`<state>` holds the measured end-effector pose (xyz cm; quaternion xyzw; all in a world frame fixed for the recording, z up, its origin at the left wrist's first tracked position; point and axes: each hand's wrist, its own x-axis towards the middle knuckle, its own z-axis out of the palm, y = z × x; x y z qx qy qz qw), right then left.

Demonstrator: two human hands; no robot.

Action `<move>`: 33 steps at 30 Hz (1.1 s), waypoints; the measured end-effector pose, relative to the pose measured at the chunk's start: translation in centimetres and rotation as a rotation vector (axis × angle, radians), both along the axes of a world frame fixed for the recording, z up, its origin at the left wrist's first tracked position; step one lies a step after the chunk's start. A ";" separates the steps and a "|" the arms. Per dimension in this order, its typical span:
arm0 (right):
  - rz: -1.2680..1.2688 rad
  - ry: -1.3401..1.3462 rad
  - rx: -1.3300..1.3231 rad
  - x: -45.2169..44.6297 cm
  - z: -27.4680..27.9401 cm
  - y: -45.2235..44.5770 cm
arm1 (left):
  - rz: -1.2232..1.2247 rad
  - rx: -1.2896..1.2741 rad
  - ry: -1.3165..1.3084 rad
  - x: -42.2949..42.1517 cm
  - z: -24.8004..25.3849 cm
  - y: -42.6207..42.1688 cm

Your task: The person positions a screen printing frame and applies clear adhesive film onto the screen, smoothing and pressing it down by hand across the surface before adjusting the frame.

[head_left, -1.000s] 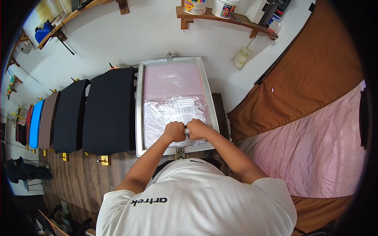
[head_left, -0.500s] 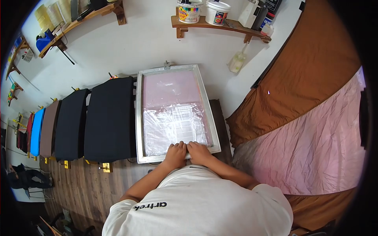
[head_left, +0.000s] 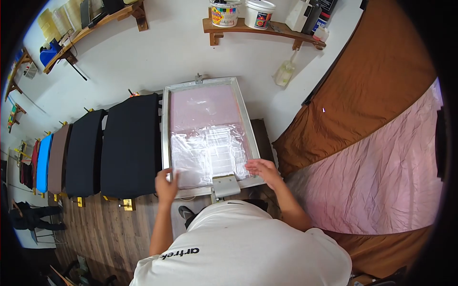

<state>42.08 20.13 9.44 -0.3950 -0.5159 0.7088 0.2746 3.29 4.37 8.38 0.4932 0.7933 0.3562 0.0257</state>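
A screen printing frame [head_left: 165,128] with silver metal edges lies before me. Its mesh [head_left: 205,105] is pinkish at the far part, and shiny clear film [head_left: 191,152] covers the near part. A grey metal clamp [head_left: 226,186] sits at the middle of the near edge. My left hand [head_left: 167,187] is at the near left corner, thumb and fingers apart; whether it touches the frame I cannot tell. By the near right corner, my right hand [head_left: 265,172] has its fingers stretched out over the frame's edge, holding nothing.
Black shirts [head_left: 131,145] on boards stand in a row to the left, with brown [head_left: 59,157] and blue [head_left: 44,163] ones beyond. Brown and pink cloth [head_left: 367,176] hangs at right. Shelves with tubs [head_left: 260,15] are on the wall. Another person [head_left: 38,217] is far left.
Both hands have left the middle of the near edge and moved apart, one to each side. The grey clamp there now shows. The frame stays in place.
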 end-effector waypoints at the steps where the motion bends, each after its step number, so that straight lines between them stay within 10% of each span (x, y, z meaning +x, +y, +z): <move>1: -0.059 0.103 -0.128 1.0 -0.1 0.4 | 0.099 0.078 -0.093 -2.0 -2.0 -1.0; 11: -0.627 -0.070 -0.048 3.4 -9.0 1.9 | 0.160 -0.275 -0.818 -6.7 -8.0 -3.6; 25: -0.793 -1.042 0.532 0.1 -12.6 0.9 | 0.189 -0.124 -0.672 -4.5 -9.6 -1.3; 33: -0.520 -1.114 0.524 -1.2 -9.5 0.4 | 0.241 -0.154 -0.673 -4.7 -9.1 -0.9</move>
